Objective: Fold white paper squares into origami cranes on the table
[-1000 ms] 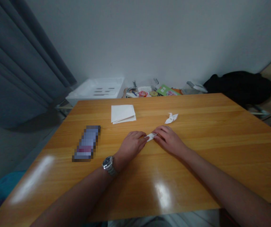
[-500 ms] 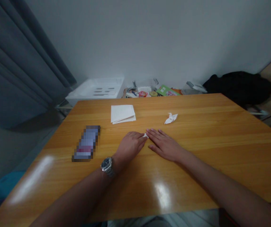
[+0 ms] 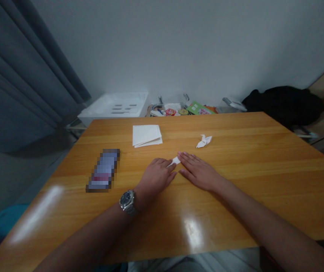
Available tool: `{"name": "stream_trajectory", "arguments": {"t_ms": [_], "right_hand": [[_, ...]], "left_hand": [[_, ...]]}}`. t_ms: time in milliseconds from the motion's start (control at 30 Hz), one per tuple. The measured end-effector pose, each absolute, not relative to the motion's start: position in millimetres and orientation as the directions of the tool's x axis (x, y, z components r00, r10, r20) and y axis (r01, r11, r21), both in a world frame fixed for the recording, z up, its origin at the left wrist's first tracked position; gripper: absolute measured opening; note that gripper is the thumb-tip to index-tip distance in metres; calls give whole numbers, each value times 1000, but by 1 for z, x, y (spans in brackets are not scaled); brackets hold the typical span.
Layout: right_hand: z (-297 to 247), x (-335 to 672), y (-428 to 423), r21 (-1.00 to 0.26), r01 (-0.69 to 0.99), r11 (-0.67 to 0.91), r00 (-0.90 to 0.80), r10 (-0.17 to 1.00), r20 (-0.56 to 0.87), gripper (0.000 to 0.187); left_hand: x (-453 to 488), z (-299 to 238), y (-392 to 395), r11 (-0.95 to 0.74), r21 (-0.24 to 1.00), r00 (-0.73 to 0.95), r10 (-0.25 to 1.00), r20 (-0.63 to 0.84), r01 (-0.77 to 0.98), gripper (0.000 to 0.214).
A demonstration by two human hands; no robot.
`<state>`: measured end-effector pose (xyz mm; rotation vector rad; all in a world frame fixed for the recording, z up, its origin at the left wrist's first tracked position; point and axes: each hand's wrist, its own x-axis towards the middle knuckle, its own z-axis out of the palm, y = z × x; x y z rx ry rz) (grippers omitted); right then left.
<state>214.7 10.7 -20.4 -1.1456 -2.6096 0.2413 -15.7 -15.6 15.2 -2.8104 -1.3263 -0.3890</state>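
A small piece of folded white paper (image 3: 175, 161) lies on the wooden table between my hands. My left hand (image 3: 156, 174), with a metal watch (image 3: 127, 200) on the wrist, holds the paper's left end down under curled fingers, its thumb apart on the near side. Stretched out flat, my right hand (image 3: 198, 172) rests with its fingertips at the paper's right end. The fingers cover part of the paper, so its full shape is hidden. Beyond my right hand stands a folded paper bird (image 3: 204, 141).
Folded lined sheets (image 3: 147, 135) lie at the back of the table (image 3: 235, 151). A phone with a blurred screen (image 3: 104, 170) is on the left. Behind the far edge are a white plastic tray (image 3: 116, 105), a green booklet (image 3: 200, 108) and a black cloth (image 3: 285, 105).
My right hand has shifted slightly to the right, and more of the white paper shows between the hands. The left fingers have spread a little from their earlier pinch.
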Motion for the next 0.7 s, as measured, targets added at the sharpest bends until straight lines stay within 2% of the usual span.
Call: {"name": "stream_trajectory", "arguments": {"t_ms": [167,467,700], "right_hand": [[-23,223,15,-257,743,618,-589,786,188,60],[-24,223,17,-254,744,618,-597,785,165,61],[-20,225,21,-331,679,656,-595,755,276,55]], "left_hand": [[-17,16,-15,-643,110,610,758,229,758,28],[-20,15,-17,-632,83,602,764,232,770,32],[-18,13,-17,-619,63,592,771,234,782,37]]}}
